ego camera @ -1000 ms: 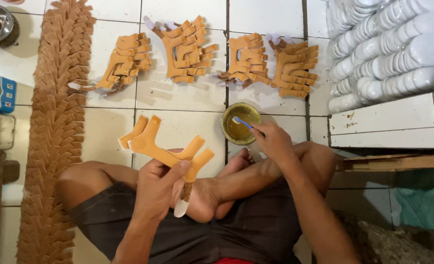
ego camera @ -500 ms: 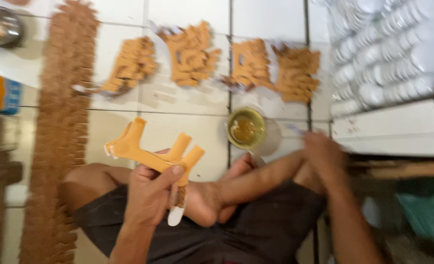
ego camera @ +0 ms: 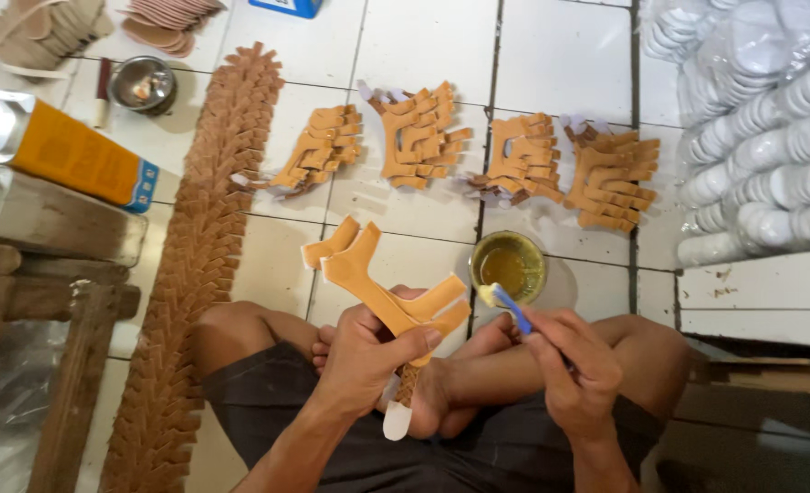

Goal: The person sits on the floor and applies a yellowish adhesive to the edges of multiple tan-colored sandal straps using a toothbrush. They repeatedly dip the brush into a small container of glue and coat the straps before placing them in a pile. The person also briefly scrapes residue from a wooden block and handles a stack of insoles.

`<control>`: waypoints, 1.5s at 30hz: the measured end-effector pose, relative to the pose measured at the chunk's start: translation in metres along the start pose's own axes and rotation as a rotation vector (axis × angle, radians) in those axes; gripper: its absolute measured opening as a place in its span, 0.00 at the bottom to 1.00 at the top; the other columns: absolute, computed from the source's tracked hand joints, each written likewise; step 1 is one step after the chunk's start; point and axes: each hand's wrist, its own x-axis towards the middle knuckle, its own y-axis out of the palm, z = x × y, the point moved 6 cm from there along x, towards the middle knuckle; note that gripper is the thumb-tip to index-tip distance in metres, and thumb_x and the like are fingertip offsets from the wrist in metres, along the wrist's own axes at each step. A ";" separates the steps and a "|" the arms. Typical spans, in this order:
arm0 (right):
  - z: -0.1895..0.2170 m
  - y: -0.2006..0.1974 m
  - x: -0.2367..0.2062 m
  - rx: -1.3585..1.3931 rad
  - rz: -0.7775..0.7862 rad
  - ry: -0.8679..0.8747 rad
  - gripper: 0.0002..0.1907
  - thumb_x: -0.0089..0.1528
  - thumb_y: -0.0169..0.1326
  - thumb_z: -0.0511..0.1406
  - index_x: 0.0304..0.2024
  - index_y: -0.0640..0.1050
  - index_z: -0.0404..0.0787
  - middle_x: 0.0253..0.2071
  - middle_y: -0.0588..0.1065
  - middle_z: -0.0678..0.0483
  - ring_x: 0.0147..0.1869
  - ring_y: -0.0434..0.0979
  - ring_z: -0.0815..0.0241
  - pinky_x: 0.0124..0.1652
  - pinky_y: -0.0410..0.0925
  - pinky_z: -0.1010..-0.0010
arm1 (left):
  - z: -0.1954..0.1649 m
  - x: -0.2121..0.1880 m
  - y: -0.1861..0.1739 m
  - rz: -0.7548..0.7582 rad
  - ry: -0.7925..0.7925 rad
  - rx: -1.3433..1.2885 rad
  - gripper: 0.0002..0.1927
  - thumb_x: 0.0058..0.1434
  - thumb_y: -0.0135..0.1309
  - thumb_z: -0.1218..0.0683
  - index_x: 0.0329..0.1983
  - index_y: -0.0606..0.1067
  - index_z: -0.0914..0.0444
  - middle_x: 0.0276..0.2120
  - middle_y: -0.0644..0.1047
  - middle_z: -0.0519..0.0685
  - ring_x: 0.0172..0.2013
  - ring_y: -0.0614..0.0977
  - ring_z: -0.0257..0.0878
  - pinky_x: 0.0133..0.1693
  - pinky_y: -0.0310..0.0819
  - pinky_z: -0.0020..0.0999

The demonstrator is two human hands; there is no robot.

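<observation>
Your left hand is closed around a tan Y-shaped strap, held up above your crossed legs. Your right hand pinches a blue brush beside the glue bowl on the tiled floor. Spread glue thinly, keeping the strap steady.

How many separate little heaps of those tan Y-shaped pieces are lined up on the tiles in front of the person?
4: far-left heap, next heap, third heap, rightmost heap, all beyond the glue bowl.
</observation>
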 end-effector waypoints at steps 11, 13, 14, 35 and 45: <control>0.011 0.017 0.013 0.006 0.053 0.011 0.13 0.61 0.54 0.22 0.49 0.80 0.29 0.36 0.78 0.50 0.37 0.77 0.62 0.38 0.70 0.76 | 0.004 -0.003 0.001 0.058 -0.070 -0.077 0.22 0.58 0.61 0.63 0.57 0.76 0.71 0.37 0.81 0.45 0.36 0.78 0.27 0.38 0.74 0.23; 0.011 0.014 0.012 -0.043 0.076 0.028 0.13 0.61 0.55 0.23 0.48 0.80 0.30 0.34 0.78 0.50 0.35 0.77 0.62 0.37 0.69 0.76 | 0.003 -0.001 0.002 0.082 -0.067 -0.090 0.21 0.59 0.61 0.63 0.56 0.76 0.71 0.38 0.82 0.46 0.37 0.79 0.27 0.39 0.74 0.24; 0.010 0.013 0.012 -0.062 0.091 0.057 0.13 0.61 0.54 0.22 0.48 0.81 0.29 0.33 0.78 0.50 0.35 0.77 0.62 0.37 0.69 0.75 | 0.002 -0.001 0.003 0.101 -0.060 -0.094 0.21 0.59 0.61 0.63 0.56 0.76 0.71 0.39 0.82 0.46 0.38 0.79 0.27 0.40 0.75 0.23; -0.020 0.003 -0.018 0.154 0.074 0.198 0.14 0.62 0.52 0.23 0.50 0.80 0.30 0.34 0.76 0.53 0.32 0.71 0.68 0.32 0.63 0.81 | 0.006 0.005 0.009 0.001 0.025 -0.225 0.27 0.61 0.59 0.63 0.64 0.71 0.74 0.47 0.82 0.51 0.44 0.81 0.31 0.47 0.76 0.26; 0.023 0.015 0.009 -0.207 0.041 -0.011 0.12 0.61 0.56 0.24 0.47 0.80 0.30 0.33 0.75 0.51 0.35 0.76 0.65 0.35 0.68 0.77 | 0.005 0.002 0.002 -0.029 0.039 -0.186 0.24 0.62 0.59 0.64 0.61 0.73 0.74 0.46 0.82 0.50 0.43 0.81 0.30 0.46 0.76 0.25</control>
